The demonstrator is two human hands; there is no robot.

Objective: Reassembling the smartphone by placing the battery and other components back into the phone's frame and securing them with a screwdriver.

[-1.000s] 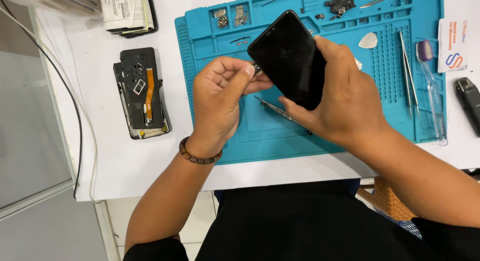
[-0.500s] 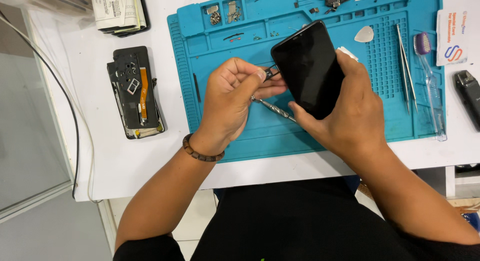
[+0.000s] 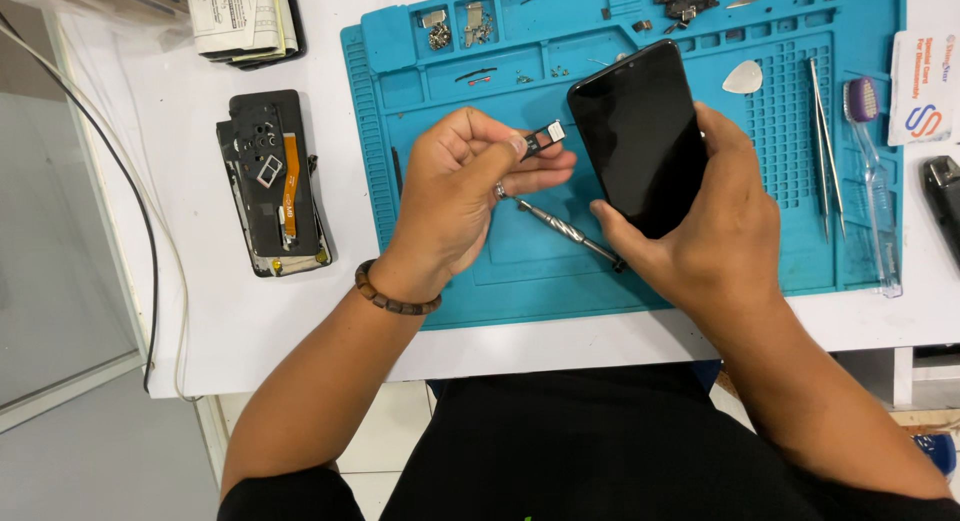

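Observation:
My right hand (image 3: 700,216) grips a black smartphone (image 3: 640,131) screen-up, tilted above the blue repair mat (image 3: 440,221). Pinched in the fingers of my left hand (image 3: 460,196) is a small card tray (image 3: 545,138), just left of the phone's edge and apart from it. A wooden bead bracelet sits on my left wrist. A thin metal screwdriver (image 3: 565,231) lies on the mat under both hands.
An opened phone frame with an orange flex cable (image 3: 275,181) lies on the white table left of the mat. Tweezers (image 3: 820,141), a toothbrush (image 3: 870,171), a white pick (image 3: 743,77) and small parts lie on the mat. Papers (image 3: 240,21) sit top left; a black cable (image 3: 120,181) runs down the left.
The small card tray has come out of the phone's side and my left hand now holds it clear. The phone has shifted right with my right hand.

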